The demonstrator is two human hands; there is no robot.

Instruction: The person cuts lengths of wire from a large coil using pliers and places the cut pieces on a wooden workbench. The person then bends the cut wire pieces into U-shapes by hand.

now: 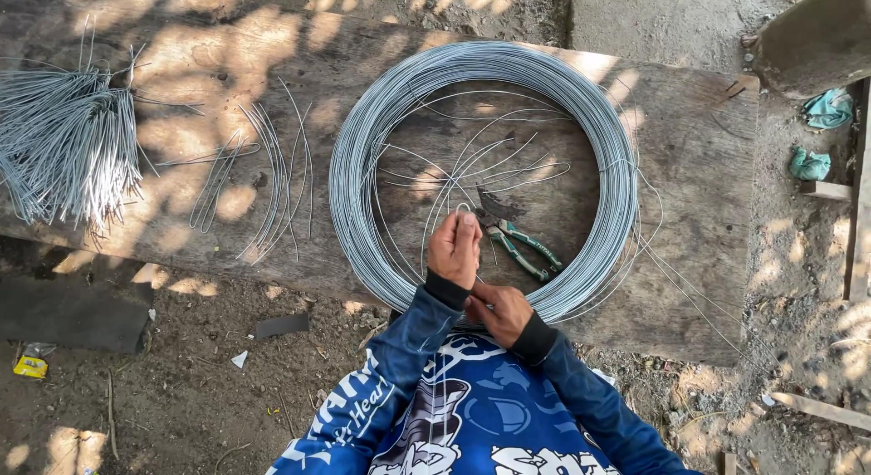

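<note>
Left hand (pixel 455 249) up over the near side of the big wire coil (pixel 483 180) on the wooden counter (pixel 699 148), fingers pinched shut on thin wire strands (pixel 454 180) fanning out inside the ring; right hand (pixel 498 312) just below, closed on the same strands, with green-handled pliers (pixel 517 244) just beside them

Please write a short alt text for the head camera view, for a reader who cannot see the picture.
Seen from above, a person's left hand and right hand bend thin wire inside a large coil of grey steel wire on a worn wooden board. Green-handled pliers lie inside the coil, by the hands. Cut wire pieces are bundled at the board's left end.
</note>
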